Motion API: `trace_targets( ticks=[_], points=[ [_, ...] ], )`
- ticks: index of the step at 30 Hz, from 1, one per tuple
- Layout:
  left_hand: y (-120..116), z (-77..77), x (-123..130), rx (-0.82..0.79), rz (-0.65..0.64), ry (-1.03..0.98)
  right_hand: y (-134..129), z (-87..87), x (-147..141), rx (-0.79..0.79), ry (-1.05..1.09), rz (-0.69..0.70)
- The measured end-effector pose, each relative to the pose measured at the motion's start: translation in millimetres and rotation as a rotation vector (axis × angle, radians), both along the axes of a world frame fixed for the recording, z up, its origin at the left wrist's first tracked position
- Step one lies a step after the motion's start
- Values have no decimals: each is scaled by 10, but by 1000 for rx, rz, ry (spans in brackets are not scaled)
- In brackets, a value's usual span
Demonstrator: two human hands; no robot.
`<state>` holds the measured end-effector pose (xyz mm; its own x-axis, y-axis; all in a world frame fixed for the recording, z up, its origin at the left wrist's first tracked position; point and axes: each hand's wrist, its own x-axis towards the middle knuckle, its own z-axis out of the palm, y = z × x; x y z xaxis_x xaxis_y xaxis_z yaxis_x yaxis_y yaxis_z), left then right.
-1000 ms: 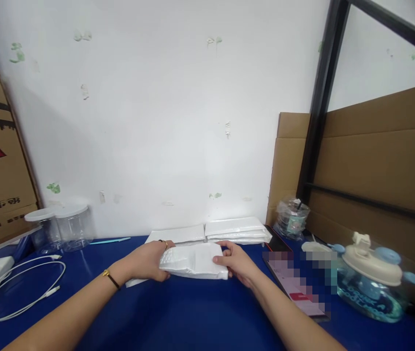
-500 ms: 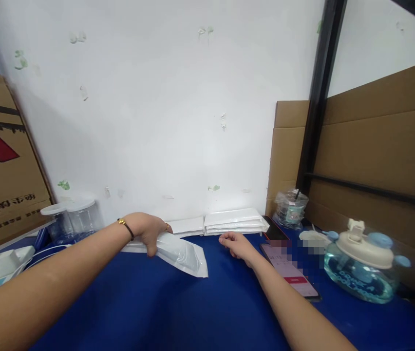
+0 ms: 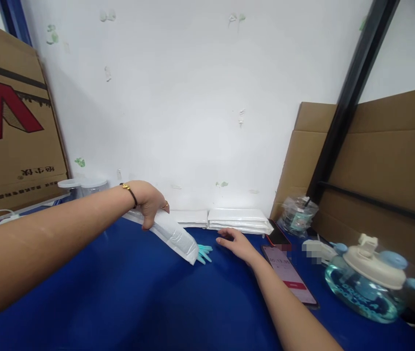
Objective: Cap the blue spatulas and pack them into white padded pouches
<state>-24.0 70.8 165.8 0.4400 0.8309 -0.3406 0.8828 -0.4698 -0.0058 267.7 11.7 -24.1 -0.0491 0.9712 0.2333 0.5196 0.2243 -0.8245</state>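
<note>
My left hand is closed on the upper end of a flat white padded pouch, which slants down to the right above the blue table. Several thin turquoise prongs stick out at the pouch's lower right end; the rest of that item is hidden. To the right of the prongs, my right hand holds nothing, its thumb and fingers apart and slightly bent. Behind both hands a stack of white pouches lies along the wall, next to a lower white pile.
A phone with a timer lies beside my right forearm, a dark red-edged one behind it. Farther right stand a clear water jug and a plastic-wrapped cup. Lidded clear jars and a cardboard box are left.
The turquoise prongs have appeared at the pouch's lower end, which has shifted slightly left. My right hand's thumb and fingers have spread apart. The camera view has tilted.
</note>
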Motion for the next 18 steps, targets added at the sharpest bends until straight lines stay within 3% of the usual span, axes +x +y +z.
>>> trace_targets(
  ticks=[4,6,11,15,18],
  points=[
    [26,-49,-74,-11,18,-67,-113,39,-198,-30,-125,255],
    [4,-86,-80,-14,14,-123,-141,16,-390,-11,-234,309],
    [-140,-113,-60,-40,-23,-90,-119,-85,-747,151,-454,245],
    [-184,-65,-199,-111,-3,-86,-115,-93,-727,192,-508,225],
    [-164,29,-457,-150,30,-70,-142,-75,-680,202,-513,228]
  ],
)
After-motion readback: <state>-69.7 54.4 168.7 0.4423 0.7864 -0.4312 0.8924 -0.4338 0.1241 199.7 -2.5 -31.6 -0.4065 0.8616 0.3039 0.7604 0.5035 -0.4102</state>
